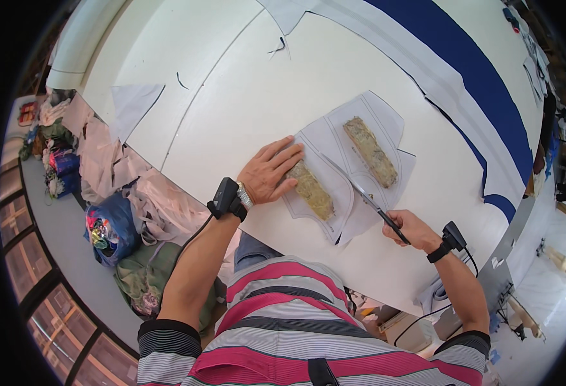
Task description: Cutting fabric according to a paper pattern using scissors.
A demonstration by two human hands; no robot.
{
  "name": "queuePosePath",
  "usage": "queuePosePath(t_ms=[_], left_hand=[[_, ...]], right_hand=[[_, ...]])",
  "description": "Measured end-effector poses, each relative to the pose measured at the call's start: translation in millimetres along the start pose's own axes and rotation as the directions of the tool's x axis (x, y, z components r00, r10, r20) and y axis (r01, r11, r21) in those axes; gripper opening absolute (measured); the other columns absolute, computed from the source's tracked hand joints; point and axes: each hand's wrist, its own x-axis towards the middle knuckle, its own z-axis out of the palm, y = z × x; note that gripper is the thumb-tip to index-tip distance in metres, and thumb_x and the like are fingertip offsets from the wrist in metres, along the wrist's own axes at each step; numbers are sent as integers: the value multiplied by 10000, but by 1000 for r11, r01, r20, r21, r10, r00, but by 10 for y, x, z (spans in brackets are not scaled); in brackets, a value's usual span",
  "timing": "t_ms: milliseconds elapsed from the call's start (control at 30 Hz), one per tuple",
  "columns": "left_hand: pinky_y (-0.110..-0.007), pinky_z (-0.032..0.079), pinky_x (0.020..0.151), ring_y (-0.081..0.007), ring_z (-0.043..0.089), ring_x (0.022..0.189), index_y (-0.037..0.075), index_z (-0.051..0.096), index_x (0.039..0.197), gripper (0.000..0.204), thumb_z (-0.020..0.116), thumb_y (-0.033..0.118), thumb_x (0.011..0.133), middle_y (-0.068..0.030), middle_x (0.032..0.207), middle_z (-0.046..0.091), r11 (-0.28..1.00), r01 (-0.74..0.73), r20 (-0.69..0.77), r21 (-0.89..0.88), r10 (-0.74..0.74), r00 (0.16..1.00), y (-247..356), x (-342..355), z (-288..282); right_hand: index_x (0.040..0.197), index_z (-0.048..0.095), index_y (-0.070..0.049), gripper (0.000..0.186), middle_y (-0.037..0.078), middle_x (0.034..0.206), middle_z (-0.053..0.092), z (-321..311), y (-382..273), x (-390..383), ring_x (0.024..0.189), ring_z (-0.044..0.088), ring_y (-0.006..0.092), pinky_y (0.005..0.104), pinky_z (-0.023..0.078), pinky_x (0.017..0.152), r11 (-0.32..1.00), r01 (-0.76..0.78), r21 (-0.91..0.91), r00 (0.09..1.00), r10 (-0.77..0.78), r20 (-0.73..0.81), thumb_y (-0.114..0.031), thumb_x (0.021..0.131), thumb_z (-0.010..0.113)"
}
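Lined pattern pieces (383,122) and scissors (377,208) at centre, blue cloth (456,51) at upper right and heaped pale scraps (172,199) at left mark a garment workshop around a broad white table (231,109).

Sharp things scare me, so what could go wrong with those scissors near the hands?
The scissors in the right hand point up toward the fingers of the left hand, so a slip might nick one. The left hand also rests at the end of the left block; if bumped, the block might shift, and the white sheet under it could slide.
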Motion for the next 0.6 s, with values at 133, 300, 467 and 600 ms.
queuePosePath(t_ms=[133,300,467,600], left_hand=[[-492,353,1271,-350,371,1574,30,548,1521,589,581,369,1040,-134,1641,484,1000,-11,-7,5,11,1000,15,18,-22],[-505,349,1274,-349,364,1581,46,531,1546,599,570,371,1045,-123,1664,464,1000,-3,7,-4,3,1000,2,12,-7],[-493,346,1279,-348,360,1582,41,539,1533,588,570,364,1043,-136,1661,459,1000,0,0,-4,0,1000,10,11,13],[-487,345,1282,-346,361,1581,42,542,1528,583,570,361,1041,-139,1657,461,1000,-6,-7,2,6,1000,13,19,11]], right_hand=[[871,567,-107,382,-55,674,507,21,44,8,533,483,49,234,378,483,998,-12,67,1000,11,17,-387,991,798],[856,550,-109,412,-56,660,493,88,62,47,523,474,46,229,372,477,998,25,49,1000,-25,-4,-410,993,797],[851,541,-109,418,-60,648,480,190,32,115,516,470,42,230,368,472,998,66,-2,997,-66,-34,-407,992,798],[850,549,-105,398,-62,643,482,246,32,122,513,467,40,232,361,467,997,48,61,998,-46,-36,-382,995,795]])
